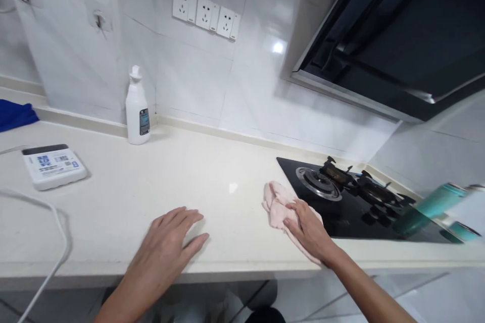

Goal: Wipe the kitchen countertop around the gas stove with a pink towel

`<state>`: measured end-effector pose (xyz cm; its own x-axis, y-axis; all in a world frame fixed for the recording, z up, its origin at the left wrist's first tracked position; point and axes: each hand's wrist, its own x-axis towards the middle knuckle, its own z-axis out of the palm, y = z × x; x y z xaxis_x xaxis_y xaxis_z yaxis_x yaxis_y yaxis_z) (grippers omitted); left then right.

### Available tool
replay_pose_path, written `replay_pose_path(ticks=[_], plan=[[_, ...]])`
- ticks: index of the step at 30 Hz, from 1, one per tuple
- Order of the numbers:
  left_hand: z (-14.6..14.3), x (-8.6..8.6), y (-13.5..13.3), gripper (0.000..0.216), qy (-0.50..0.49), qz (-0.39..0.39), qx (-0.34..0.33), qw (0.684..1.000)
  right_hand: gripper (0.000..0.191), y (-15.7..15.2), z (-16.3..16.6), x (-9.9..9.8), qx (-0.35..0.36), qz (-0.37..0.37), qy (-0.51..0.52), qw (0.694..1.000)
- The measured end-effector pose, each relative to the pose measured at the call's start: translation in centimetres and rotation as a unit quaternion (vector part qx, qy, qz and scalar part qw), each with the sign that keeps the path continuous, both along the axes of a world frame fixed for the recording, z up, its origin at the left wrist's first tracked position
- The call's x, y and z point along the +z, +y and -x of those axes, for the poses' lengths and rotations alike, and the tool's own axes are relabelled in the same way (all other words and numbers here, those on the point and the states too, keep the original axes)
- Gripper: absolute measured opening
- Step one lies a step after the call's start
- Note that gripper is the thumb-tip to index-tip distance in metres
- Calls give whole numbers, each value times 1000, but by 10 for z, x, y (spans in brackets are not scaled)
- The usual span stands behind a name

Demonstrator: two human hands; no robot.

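Observation:
A crumpled pale pink cloth [278, 207] lies on the cream countertop [212, 176], just left of the black glass stove [341, 222]. My right hand [307, 227] presses down on this cloth, its fingers bent over the folds. Some of the cloth is hidden under that palm. My left hand [170, 242] is near the counter's front edge with thumb and fingers apart, holding nothing. Whether its fingertips touch the surface, I cannot tell.
Against the back wall stands a white bottle [138, 111]. Farther left are a flat white device [55, 166], a white cable [60, 227] and a blue cloth [17, 115]. A teal bottle [435, 207] is at the stove's right side. A dark range hood [397, 35] overhangs the burners.

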<state>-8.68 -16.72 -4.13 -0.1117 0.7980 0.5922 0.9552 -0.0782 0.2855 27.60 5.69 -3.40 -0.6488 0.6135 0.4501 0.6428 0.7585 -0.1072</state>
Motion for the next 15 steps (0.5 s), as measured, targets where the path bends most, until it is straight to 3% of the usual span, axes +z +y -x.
replay_pose_path(ticks=[3,7,11,15], plan=[[-1,2,1,38,-4,24,4,1000,31,-47,-32,-5,-15,26,32,999],[-5,4,2,35,4,29,6,1000,35,-79,-62,-13,-97,44,113,988],[-7,5,3,32,1,20,10,1000,46,-87,-66,-8,-166,155,206,952],[-7,6,4,30,-22,31,17,999,56,-71,-44,4,-104,217,306,921]])
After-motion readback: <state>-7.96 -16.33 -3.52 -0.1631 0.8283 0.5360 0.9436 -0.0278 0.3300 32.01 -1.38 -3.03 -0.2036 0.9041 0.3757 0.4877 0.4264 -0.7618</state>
